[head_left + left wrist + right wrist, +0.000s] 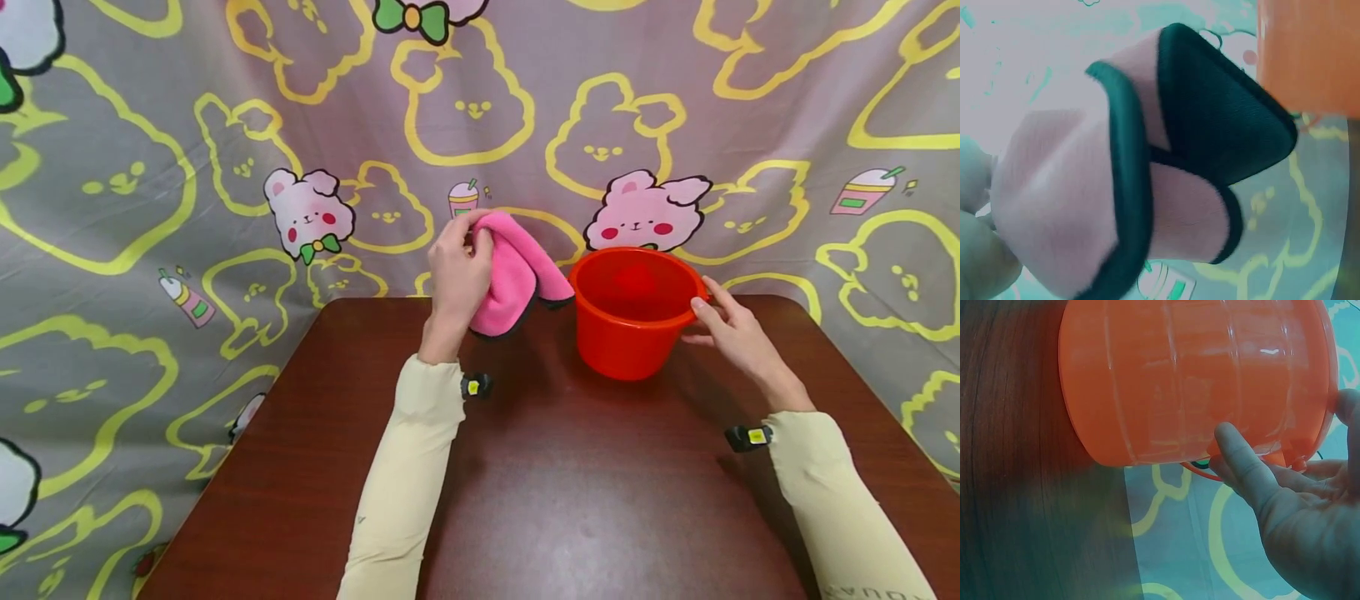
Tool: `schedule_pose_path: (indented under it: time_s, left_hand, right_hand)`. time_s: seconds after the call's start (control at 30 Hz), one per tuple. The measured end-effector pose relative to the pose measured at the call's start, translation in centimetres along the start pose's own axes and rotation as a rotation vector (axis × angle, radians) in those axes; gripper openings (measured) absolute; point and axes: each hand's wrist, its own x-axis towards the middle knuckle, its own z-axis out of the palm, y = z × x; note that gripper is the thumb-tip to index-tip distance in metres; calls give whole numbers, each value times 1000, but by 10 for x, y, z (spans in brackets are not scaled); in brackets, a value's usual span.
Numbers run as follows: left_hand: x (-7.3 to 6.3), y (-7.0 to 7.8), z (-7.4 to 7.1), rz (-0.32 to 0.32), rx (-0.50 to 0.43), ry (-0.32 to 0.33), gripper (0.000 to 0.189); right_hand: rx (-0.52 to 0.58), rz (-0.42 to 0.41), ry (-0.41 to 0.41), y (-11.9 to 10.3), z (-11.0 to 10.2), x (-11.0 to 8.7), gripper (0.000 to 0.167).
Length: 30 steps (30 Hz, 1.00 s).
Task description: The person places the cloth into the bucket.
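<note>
My left hand pinches a pink cloth with dark edging, held up above the table. In the left wrist view the cloth hangs folded, with a dark green underside showing on one flap. Just right of it stands a red plastic bucket, upright on the table. My right hand grips the bucket's right rim, thumb at the rim and fingers along the outer wall. The right wrist view shows the bucket's side close up, with a fingertip against it. Only part of the bucket's inside is visible.
A dark brown wooden table lies under both arms. Behind it and at its sides hangs a grey curtain printed with yellow outlines and cartoon bunnies. The bucket stands near the table's far edge.
</note>
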Motion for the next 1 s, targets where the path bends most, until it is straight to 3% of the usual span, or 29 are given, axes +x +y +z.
schedule_pose_path:
  time_s: [0.1,0.23,0.53,0.87,1.0]
  left_hand:
    - [4,9,8,35,-60,32,25]
    - [6,22,21,32,-111,49,24]
    - [-4,52,62,40,-168,-26,24]
    - [-21,61,105,18,-217,-78,25]
    - [-28,54,115,-18,-198,-189,28]
  right_hand:
    - [-6,5,1,0,-1,1,70]
    - [-6,-1,0,1,-2,2,70]
    - [-6,-20,-2,3,-2,1,70]
    - [-23,-33,11,0,0,0,67]
    - [-22,-35,10,2,2,1,67]
